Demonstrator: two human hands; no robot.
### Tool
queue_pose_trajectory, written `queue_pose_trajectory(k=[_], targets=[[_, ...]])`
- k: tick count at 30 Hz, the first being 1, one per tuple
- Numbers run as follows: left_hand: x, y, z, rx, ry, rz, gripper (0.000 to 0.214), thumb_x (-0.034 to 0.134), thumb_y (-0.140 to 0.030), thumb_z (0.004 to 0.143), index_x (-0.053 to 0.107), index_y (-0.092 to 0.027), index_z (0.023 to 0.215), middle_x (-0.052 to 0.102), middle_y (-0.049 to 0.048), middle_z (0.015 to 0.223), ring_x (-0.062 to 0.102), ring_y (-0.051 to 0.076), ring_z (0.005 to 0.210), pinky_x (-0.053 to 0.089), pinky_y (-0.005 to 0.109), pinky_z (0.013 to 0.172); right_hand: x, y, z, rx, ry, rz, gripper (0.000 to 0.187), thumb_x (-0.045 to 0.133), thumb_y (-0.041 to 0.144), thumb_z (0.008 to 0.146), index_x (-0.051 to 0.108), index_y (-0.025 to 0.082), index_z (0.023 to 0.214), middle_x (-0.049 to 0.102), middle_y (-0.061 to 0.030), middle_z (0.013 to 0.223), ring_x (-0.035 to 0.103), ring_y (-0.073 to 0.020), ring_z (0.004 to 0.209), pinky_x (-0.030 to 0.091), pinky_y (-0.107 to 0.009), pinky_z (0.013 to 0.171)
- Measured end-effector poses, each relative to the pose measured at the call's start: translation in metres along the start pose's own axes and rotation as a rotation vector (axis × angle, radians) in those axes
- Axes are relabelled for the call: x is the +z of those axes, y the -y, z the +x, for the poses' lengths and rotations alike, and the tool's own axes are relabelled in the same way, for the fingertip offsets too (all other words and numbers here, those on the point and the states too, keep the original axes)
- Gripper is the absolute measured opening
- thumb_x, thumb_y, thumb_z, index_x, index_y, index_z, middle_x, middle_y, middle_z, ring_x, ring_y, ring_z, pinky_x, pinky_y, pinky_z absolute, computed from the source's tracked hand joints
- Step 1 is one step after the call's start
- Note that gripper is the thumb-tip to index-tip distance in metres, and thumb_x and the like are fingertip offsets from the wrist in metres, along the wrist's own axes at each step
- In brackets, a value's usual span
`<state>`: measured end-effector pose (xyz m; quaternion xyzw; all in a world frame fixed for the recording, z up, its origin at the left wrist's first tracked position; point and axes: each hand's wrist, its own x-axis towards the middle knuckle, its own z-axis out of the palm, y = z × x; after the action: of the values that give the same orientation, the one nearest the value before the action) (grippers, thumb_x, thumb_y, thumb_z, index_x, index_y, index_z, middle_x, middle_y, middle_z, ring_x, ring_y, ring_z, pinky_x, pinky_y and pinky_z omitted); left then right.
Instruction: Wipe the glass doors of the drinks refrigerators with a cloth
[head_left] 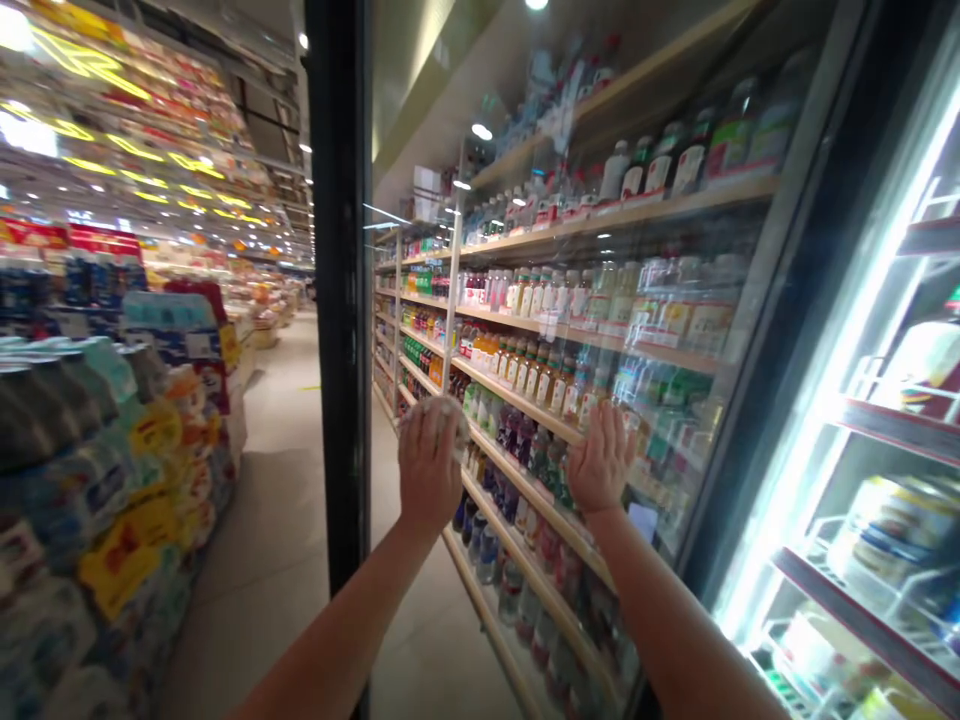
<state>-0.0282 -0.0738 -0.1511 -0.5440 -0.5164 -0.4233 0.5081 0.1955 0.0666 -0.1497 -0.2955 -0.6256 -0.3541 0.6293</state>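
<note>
Both my arms reach up to a glass fridge door [660, 330] that stands swung open in front of me. My left hand [427, 470] presses a pale cloth [450, 415] flat against the glass near the door's black frame [341, 300]. My right hand [600, 460] lies on the glass further right, fingers stretched out and together, holding nothing. Rows of drink bottles on wooden shelves [525, 400] show through the glass.
The lit fridge interior [885, 480] with wire racks and cartons is at the right. Stacked packs of bottles [112, 460] line the left side of the aisle. The pale floor [277, 480] runs away between them toward more displays.
</note>
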Motion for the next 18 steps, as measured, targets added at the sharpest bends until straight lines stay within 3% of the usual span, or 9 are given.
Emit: queue_pose_trajectory(k=[3,5,9,12,14,17,18], targets=[[0.002,-0.010,-0.027,0.351,0.155,-0.061,0.062,0.045,-0.005,0.094,0.042,-0.024,0.152,0.045,0.0076,0.155,0.028,0.025,0.151,0.026,0.049,0.125,0.000,0.000,0.000,-0.005,0.001,-0.001,0.060,0.041,0.020,0.097,0.034,0.010,0.155,0.052,-0.0180,0.147,0.040,-0.0272,0.144,0.025,-0.050,0.119],[0.000,-0.005,-0.027,0.417,0.209,-0.073,0.060,0.046,-0.004,0.094,0.046,-0.027,0.149,0.051,0.0047,0.151,0.031,0.023,0.150,0.026,0.047,0.126,0.000,0.000,-0.001,-0.003,0.006,0.003,0.061,0.041,0.019,0.096,0.032,0.010,0.156,0.052,-0.0179,0.147,0.039,-0.0270,0.145,0.024,-0.051,0.120],[-0.006,0.016,0.001,0.094,0.061,-0.001,0.062,0.049,-0.010,0.095,0.037,-0.022,0.155,0.042,0.0130,0.157,0.023,0.031,0.152,0.026,0.055,0.123,0.000,0.002,-0.001,0.009,0.005,0.009,0.062,0.040,0.018,0.096,0.030,0.011,0.157,0.052,-0.0176,0.147,0.039,-0.0269,0.145,0.025,-0.051,0.120],[-0.004,0.009,-0.003,-0.038,-0.022,0.024,0.064,0.046,-0.012,0.096,0.030,-0.020,0.158,0.034,0.0155,0.161,0.020,0.034,0.153,0.025,0.059,0.122,-0.001,0.002,-0.001,0.018,-0.006,0.008,0.062,0.040,0.018,0.096,0.031,0.012,0.157,0.051,-0.0173,0.148,0.039,-0.0272,0.145,0.026,-0.051,0.119],[-0.001,-0.005,-0.022,0.070,0.021,-0.007,0.063,0.043,-0.009,0.096,0.033,-0.020,0.157,0.037,0.0138,0.159,0.019,0.031,0.153,0.025,0.057,0.123,-0.002,0.003,-0.001,0.020,-0.013,0.009,0.062,0.041,0.018,0.097,0.031,0.012,0.157,0.051,-0.0174,0.148,0.039,-0.0276,0.145,0.025,-0.051,0.120],[0.001,-0.019,-0.044,0.437,0.183,-0.115,0.054,0.042,-0.008,0.098,0.048,-0.025,0.148,0.049,0.0057,0.153,0.032,0.022,0.150,0.026,0.046,0.125,-0.003,0.003,-0.001,0.013,-0.008,0.014,0.062,0.041,0.018,0.097,0.030,0.012,0.158,0.050,-0.0179,0.149,0.038,-0.0279,0.146,0.024,-0.051,0.121],[0.001,-0.018,-0.044,0.492,0.216,-0.137,0.051,0.043,-0.009,0.098,0.052,-0.026,0.145,0.052,0.0036,0.150,0.035,0.021,0.148,0.026,0.044,0.125,-0.003,0.003,-0.001,0.013,-0.004,0.014,0.063,0.041,0.018,0.097,0.029,0.012,0.158,0.050,-0.0179,0.149,0.037,-0.0278,0.146,0.023,-0.051,0.121]])
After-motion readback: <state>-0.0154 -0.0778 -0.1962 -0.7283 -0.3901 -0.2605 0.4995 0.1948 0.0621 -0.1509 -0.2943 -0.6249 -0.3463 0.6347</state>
